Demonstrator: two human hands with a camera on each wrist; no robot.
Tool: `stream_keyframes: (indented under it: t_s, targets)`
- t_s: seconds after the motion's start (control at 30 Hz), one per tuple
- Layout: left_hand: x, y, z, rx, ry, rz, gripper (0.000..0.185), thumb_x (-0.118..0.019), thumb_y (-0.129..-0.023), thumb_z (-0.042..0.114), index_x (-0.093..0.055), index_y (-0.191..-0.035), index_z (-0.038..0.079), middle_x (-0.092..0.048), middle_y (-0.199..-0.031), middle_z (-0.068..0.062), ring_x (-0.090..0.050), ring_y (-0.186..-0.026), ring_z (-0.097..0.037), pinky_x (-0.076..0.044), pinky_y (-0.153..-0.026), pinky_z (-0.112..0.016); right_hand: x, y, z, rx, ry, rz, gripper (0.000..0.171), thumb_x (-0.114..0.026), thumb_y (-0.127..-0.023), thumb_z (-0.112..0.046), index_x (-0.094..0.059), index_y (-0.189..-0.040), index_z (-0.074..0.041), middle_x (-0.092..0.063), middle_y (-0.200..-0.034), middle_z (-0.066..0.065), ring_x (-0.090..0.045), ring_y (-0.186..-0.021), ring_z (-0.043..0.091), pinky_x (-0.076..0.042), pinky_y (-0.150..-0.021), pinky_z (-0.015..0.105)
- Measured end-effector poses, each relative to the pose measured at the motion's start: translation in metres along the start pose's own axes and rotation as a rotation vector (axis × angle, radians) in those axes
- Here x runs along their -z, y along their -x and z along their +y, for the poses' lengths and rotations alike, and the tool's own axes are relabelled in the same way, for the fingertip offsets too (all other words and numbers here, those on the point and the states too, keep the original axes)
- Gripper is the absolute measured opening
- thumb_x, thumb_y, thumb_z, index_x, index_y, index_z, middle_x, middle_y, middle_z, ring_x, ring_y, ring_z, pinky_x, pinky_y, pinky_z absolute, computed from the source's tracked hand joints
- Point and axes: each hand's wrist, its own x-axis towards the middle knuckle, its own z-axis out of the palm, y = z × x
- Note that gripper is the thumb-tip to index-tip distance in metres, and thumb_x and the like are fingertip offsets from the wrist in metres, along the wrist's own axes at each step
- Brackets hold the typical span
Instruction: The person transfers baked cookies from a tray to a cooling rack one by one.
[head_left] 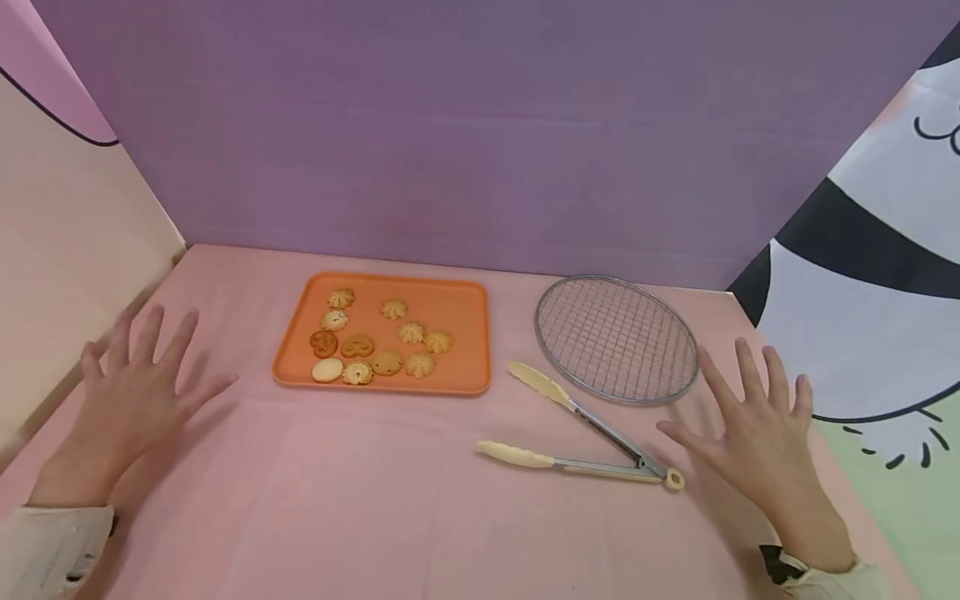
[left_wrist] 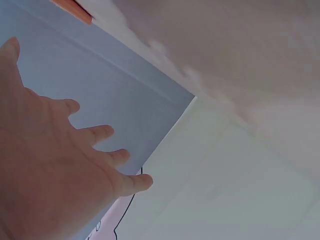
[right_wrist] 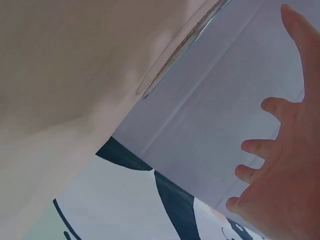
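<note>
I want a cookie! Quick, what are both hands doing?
Left hand: open, fingers spread, holding nothing.
Right hand: open, empty, beside the cream-tipped metal tongs.

two bare hands; cream long sleeves at both wrists, the right cuff edged in black.

Staged tabletop booth, not a real kitchen: pink-covered bench boxed in by a purple backdrop and cartoon-print side panels. Baking props: orange tray of cookies, round wire rack, tongs.
</note>
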Motion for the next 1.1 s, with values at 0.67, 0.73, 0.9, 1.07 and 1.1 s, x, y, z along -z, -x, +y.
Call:
stream_keyframes:
  t_s: [0.67,0.73,0.9,1.07,1.1]
  targets:
    - [-0.019,-0.026,0.016,-0.102,0.353,-0.232,0.065,-0.049,-0.105,0.037,-0.028,-0.153,-0.001,-0.053,-0.116,-0.029,-0.057,-0.098,-0.040,-0.046,-0.084,-0.059,-0.012,-0.001,-0.069,0.157,-0.248,-0.235,0.082,-0.073,-0.087,-0.049,-0.040,-0.151,-0.009,-0.053,-0.132,0.025,-0.052,-0.119,0.044,-0.046,-0.091,0.063]
    - [-0.020,-0.034,0.018,-0.108,0.414,-0.269,0.065,-0.050,-0.105,0.035,-0.024,-0.154,0.001,-0.058,-0.106,-0.022,-0.060,-0.084,-0.028,-0.050,-0.076,-0.047,-0.012,-0.003,-0.077,0.208,-0.265,-0.249,0.079,-0.073,-0.087,-0.049,-0.045,-0.146,-0.005,-0.059,-0.120,0.020,-0.058,-0.110,0.038,-0.049,-0.088,0.057]
    - [-0.021,-0.051,0.024,-0.080,0.607,-0.383,0.062,-0.049,-0.106,0.030,-0.022,-0.155,0.004,-0.061,-0.097,-0.017,-0.061,-0.071,-0.020,-0.054,-0.061,-0.033,-0.015,-0.009,-0.092,0.291,-0.279,-0.253,0.085,-0.078,-0.081,-0.052,-0.049,-0.145,-0.004,-0.062,-0.116,0.017,-0.062,-0.105,0.035,-0.052,-0.086,0.053]
    - [-0.023,-0.063,0.027,-0.066,0.733,-0.427,0.058,-0.049,-0.106,0.023,-0.024,-0.155,0.004,-0.061,-0.087,-0.017,-0.064,-0.067,-0.022,-0.056,-0.058,-0.034,-0.018,-0.014,-0.106,0.252,-0.294,-0.366,0.098,-0.075,-0.075,-0.065,-0.047,-0.146,-0.004,-0.054,-0.135,0.017,-0.056,-0.118,0.034,-0.049,-0.095,0.052]
    - [-0.023,-0.065,0.026,-0.066,0.742,-0.434,0.057,-0.049,-0.106,0.021,-0.025,-0.154,0.004,-0.061,-0.086,-0.017,-0.064,-0.066,-0.022,-0.057,-0.058,-0.034,-0.019,-0.015,-0.108,0.247,-0.291,-0.386,0.100,-0.075,-0.074,-0.066,-0.046,-0.146,-0.003,-0.052,-0.136,0.017,-0.055,-0.119,0.033,-0.049,-0.095,0.051]
